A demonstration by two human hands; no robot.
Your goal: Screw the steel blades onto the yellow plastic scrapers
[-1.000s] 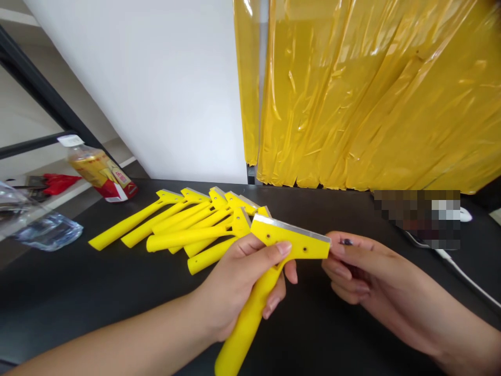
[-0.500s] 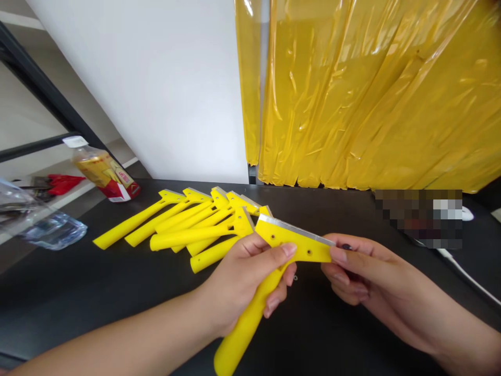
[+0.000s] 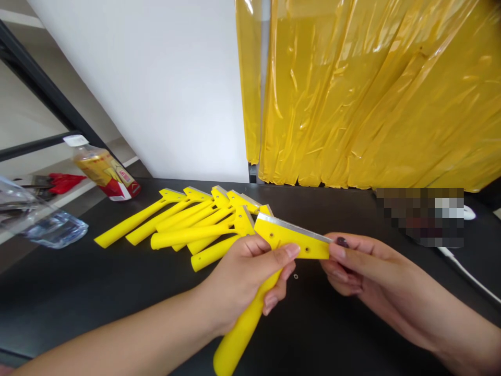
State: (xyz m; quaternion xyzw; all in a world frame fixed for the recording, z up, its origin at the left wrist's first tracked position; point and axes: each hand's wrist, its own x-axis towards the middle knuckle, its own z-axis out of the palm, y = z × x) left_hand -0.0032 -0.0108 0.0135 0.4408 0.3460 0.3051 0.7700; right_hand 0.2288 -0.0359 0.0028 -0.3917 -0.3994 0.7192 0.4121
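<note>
A yellow scraper (image 3: pixel 250 308) with a metal blade along its head is gripped by my left hand (image 3: pixel 246 279). The thumb lies on the head and the fingers wrap round the neck; the handle slants down towards me. Two holes show in the head. My right hand (image 3: pixel 368 266) pinches the right end of the head, where the blade (image 3: pixel 291 225) ends. A small dark spot shows at its fingertips; I cannot tell what it is. Below the head a tiny metal ring or nut (image 3: pixel 296 276) lies on the table.
Several more yellow scrapers (image 3: pixel 195 230) lie in an overlapping row on the black table (image 3: pixel 117 303). At the left stand a drink bottle (image 3: pixel 104 169) and a clear plastic container (image 3: pixel 58 227). A pixelated patch hides something at the right, beside a white cable (image 3: pixel 469 274). Yellow film (image 3: pixel 352 104) hangs behind.
My right hand's fingers have shifted slightly at the scraper's right end, and the blade's end there has moved a little left. My left hand keeps its grip.
</note>
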